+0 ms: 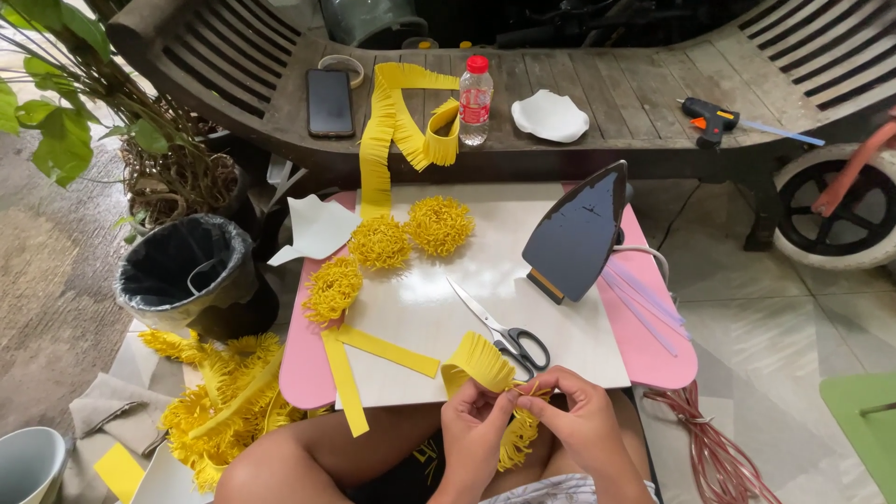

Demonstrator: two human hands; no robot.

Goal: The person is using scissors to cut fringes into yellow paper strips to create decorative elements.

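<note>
1. Head view shows us both hands low in the middle, over the person's lap, at the near edge of a small pink bench (308, 373) with a white board (485, 280) on top.
2. We see the left hand (473, 420) and the right hand (581, 418) close together; the fingers of both are narrow and pinch one yellow fringed strip (478, 362).
3. This strip curls up from the hands onto the near edge of the board, and its fringe hangs down between the wrists.
4. Just beside the strip, on the board, lie scissors (504, 331) with black handles, their blades open.
5. Two flat yellow strips (373, 359) lie to the left of the hands, one of them over the bench edge.
6. Three yellow fringed balls (381, 243) rest on the far left part of the board.
7. An iron (579, 233) stands upright on the right side.
8. Behind, on a wooden bench (607, 103), we see a water bottle (475, 101), a phone (329, 103), a long fringed yellow band (392, 121) and a glue gun (709, 119).
</note>
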